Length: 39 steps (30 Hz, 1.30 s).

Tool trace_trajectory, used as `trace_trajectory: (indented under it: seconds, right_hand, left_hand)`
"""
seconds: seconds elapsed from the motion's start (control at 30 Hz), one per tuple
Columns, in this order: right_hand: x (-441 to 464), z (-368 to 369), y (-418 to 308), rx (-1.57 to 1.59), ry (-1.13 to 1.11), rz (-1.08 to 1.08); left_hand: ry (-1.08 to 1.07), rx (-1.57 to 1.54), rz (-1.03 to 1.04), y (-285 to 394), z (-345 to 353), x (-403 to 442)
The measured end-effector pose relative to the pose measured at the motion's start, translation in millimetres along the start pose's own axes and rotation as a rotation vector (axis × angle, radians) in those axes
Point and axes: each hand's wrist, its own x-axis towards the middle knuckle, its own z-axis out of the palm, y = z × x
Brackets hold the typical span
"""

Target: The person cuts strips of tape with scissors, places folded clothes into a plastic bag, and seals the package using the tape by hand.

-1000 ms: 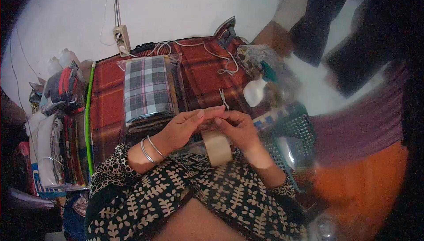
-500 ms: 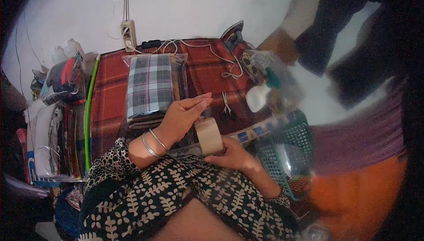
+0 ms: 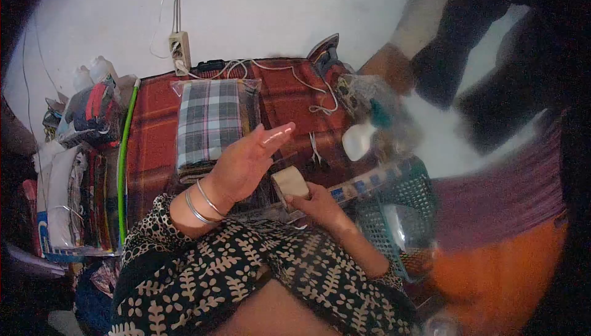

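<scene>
My right hand (image 3: 318, 203) grips a roll of tan packing tape (image 3: 290, 183), with its fingers along the near right side. My left hand (image 3: 241, 162) is raised to the left of the roll, its fingers stretched out. A glossy streak lies along its fingertips; whether that is a piece of clear tape I cannot tell. Beyond the left hand lies a folded checked cloth in a clear plastic bag (image 3: 209, 117). Small scissors (image 3: 315, 149) rest on the red cloth (image 3: 280, 99), points away from me.
An iron (image 3: 325, 52) stands at the back, its white cord (image 3: 292, 68) trailing to a power strip (image 3: 179, 51). Packed clothes (image 3: 68, 194) and a green stick (image 3: 126, 157) line the left. At right are a white object (image 3: 358, 142), a green basket (image 3: 403, 213) and another person's legs (image 3: 437, 59).
My left hand has turned and its fingers have straightened, the thumb side lifting. The tape roll has tilted, and my right thumb has come up onto its face.
</scene>
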Motion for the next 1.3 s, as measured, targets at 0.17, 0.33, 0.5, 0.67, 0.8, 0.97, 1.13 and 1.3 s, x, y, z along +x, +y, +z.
trace_trajectory:
  seconds: [0.17, 0.33, 0.5, 0.67, 0.8, 0.97, 1.13, 1.3]
  right_hand:
    - [-6.8, -4.3, 3.4, 0.019, 0.047, -0.088]
    - [-13.4, -6.7, -1.2, 0.065, 0.063, -0.105]
    - [-7.8, -8.4, 8.3, 0.099, 0.048, -0.103]
    - [-10.9, -11.1, 5.6, 0.114, 0.031, -0.094]
    - [-12.6, -10.4, 3.2, 0.152, 0.031, -0.147]
    - [-8.1, -13.1, 8.7, 0.113, 0.006, -0.097]
    - [6.3, -14.8, 27.3, 0.133, 0.054, -0.148]
    - [74.3, -49.6, 89.6, -0.155, 0.594, -0.232]
  left_hand:
    - [-0.131, -0.568, -0.035, 10.2, -16.6, 0.0]
    - [-0.109, -0.631, -0.016, 8.7, -11.8, -4.5]
    - [-0.117, -0.718, -0.055, 6.5, -8.6, -5.9]
    - [-0.073, -0.681, -0.059, 8.2, -3.8, -8.1]
    - [-0.111, -0.683, -0.065, 8.6, -3.0, -9.4]
    - [-0.236, -0.688, -0.017, 4.5, -0.9, -8.6]
    - [-0.246, -0.632, -0.013, -1.7, 5.9, -5.3]
    - [-0.246, -0.486, -0.081, 1.3, 9.5, 1.2]
